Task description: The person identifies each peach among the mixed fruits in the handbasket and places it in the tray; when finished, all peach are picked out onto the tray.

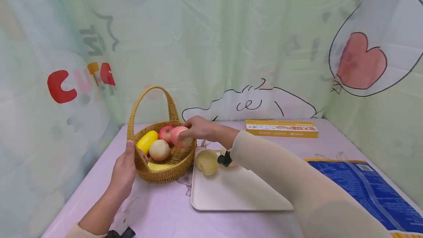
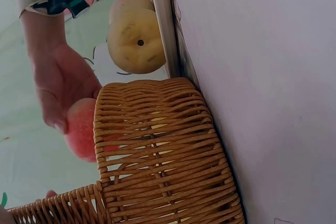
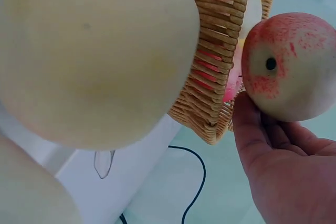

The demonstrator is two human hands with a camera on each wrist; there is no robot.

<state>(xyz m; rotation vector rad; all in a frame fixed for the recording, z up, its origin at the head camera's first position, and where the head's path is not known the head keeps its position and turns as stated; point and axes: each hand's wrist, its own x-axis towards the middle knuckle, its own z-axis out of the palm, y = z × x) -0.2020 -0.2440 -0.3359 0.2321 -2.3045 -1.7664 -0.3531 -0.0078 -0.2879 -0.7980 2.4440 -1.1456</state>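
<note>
Plainly holds an apple (image 1: 176, 140) in the right hand (image 1: 202, 127), at the far right rim of the basket (image 1: 165, 176). Pinches it between thumb and curled fingers, parted only as wide as the fruit. Looks round and slightly squat, with cream skin brushed in red-pink streaks and flecks, densest towards the top in the right wrist view. Bears a small, dark, round hole within a paler patch, and fades to plain cream on the side by the palm. Appears redder from the left wrist, partly hidden there behind the weave. Cannot tell of any contact between apple and rim.

Grips the basket with the left hand (image 1: 125, 164), closed on its left side by the foot of the handle (image 1: 171, 109), with a fingertip showing within. Has a deeper-coloured red apple (image 1: 164, 134) inside, just beside the held one, along with a yellow oblong fruit (image 1: 147, 142), a cream fruit (image 1: 160, 150) and a partly hidden banana (image 1: 160, 166). Shows a tray (image 1: 244, 197) just right of the basket, bearing a dull yellow fruit (image 1: 207, 162) and a pale fruit (image 2: 128, 2), half covered by the right wrist in the head view.
</note>
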